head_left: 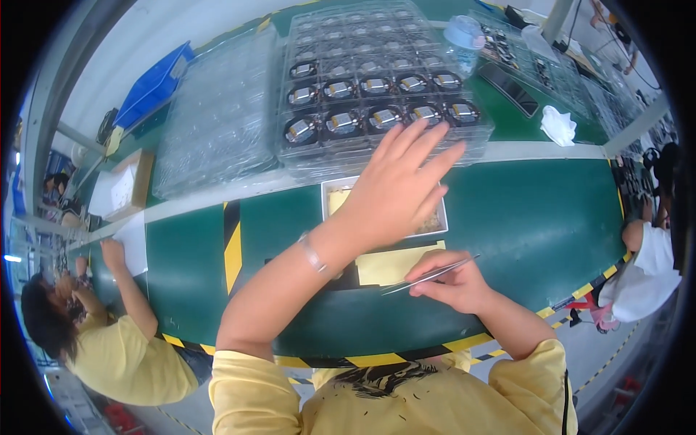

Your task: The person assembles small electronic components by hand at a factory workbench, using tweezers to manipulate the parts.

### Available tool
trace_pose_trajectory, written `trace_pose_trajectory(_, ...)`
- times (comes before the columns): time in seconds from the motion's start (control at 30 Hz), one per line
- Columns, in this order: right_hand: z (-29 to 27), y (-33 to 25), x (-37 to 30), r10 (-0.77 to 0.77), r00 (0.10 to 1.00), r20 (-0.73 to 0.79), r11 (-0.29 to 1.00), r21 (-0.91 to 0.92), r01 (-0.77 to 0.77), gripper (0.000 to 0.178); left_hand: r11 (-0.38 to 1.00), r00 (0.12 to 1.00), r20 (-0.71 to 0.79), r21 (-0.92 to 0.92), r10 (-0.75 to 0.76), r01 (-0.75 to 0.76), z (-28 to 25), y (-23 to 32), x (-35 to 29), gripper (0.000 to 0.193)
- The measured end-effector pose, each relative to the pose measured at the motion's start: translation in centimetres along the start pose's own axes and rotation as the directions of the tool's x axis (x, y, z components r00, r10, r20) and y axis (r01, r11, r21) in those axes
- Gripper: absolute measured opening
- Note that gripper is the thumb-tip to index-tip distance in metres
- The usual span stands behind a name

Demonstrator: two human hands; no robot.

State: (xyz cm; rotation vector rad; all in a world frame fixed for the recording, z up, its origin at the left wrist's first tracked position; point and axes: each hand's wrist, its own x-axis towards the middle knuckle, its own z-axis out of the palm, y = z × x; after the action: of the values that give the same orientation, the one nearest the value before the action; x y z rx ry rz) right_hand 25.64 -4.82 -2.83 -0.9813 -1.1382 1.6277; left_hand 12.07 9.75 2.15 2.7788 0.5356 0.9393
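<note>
Your left hand (399,185), fingers spread, reaches over the tin (328,194) toward the tray (377,109); your right hand (453,279) pinches tweezers (428,277) near the table's (544,217) front edge.

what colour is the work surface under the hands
Dark green table, with yellow-and-black striped edge; head view.

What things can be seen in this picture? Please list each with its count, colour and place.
clear blister trays: a stack, transparent, holding dark round parts with metal centres, far side of the table
empty clear trays: a stack, transparent, left of the filled trays
small box: one, white rim, under the left hand
yellow sheet: one, on a dark mat near the right hand
table: one, green with yellow-black edge stripes
blue bin: one, far left
white cloth: one, far right
co-workers: two, at the left and right edges
tweezers: one, metal, in the right hand
left hand: open, fingers spread, reaching toward the trays
right hand: grip closed on the tweezers
</note>
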Motion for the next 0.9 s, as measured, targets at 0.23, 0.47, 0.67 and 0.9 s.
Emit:
trace_pose_trajectory(0.23, -0.3, 0.4, 0.6, -0.079, 0.997, 0.005, 0.997, -0.013, 0.08, 0.019, 0.942, 0.939, 0.134, -0.07, -0.317, 0.328, -4.5, 1.6, -12.4, 0.028)
trace_pose_trajectory(0.47, 0.3, -0.8, 2.1, 0.229, 0.97, -0.084, 0.973, -0.019, -0.231, 0.017, 0.922, 0.933, -0.032, -0.173, -0.358, 0.347, -5.8, 2.1, -12.9, 0.022)
trace_pose_trajectory(0.67, -0.7, -0.6, 2.3, 0.233, 0.972, -0.009, 0.971, -0.044, -0.233, 0.018, 0.899, 0.939, 0.19, -0.287, -0.286, 0.331, -4.7, 3.2, -14.1, 0.018)
trace_pose_trajectory(0.9, -1.6, 0.3, 1.7, 0.159, 0.982, 0.106, 0.985, 0.045, -0.164, 0.019, 0.924, 0.93, 0.299, -0.249, -0.212, 0.291, -5.7, 4.2, -12.3, 0.023)
